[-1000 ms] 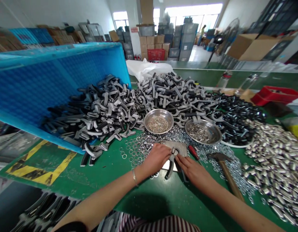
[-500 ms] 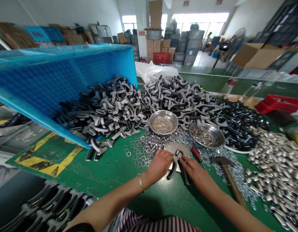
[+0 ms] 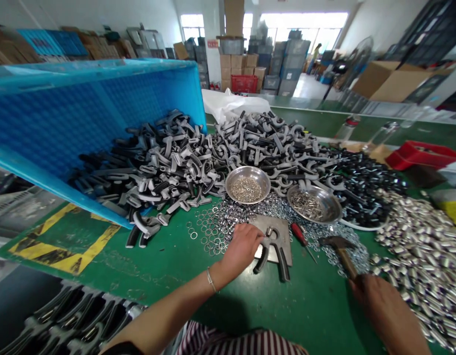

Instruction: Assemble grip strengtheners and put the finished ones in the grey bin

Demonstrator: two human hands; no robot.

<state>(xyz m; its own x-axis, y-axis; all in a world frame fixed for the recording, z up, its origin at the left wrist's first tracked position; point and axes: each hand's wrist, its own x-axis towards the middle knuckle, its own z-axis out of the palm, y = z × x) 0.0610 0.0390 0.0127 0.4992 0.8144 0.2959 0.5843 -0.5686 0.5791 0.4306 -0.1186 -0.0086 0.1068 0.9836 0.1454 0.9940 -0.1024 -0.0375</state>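
Observation:
A grey two-legged hand tool with black grips [image 3: 282, 261] lies on a flat metal plate [image 3: 286, 228], its curved head away from me. A short shiny metal cylinder [image 3: 269, 230] sits in that head. My left hand [image 3: 245, 246] is beside the head, fingers pressed together; a tiny thin piece shows at the fingertips, too small to name. On the right, my right hand [image 3: 385, 301] is wrapped round the wooden handle of a hammer [image 3: 342, 249], whose head rests over small washers. A red-handled screwdriver [image 3: 299, 234] lies between the plate and the hammer.
A blue crate [image 3: 120, 98] on its side spills grey handles [image 3: 168, 167]. Two steel bowls [image 3: 264, 192] [image 3: 336, 214] hold small metal parts. Loose rings [image 3: 209, 229], black parts [image 3: 371, 182] and shiny cylinders [image 3: 423, 251] lie around. A red tray [image 3: 422, 157] stands at the right.
My right hand has left the grey tool, moved right and taken hold of the hammer's handle. My left hand stays by the tool's head. The view has shifted slightly.

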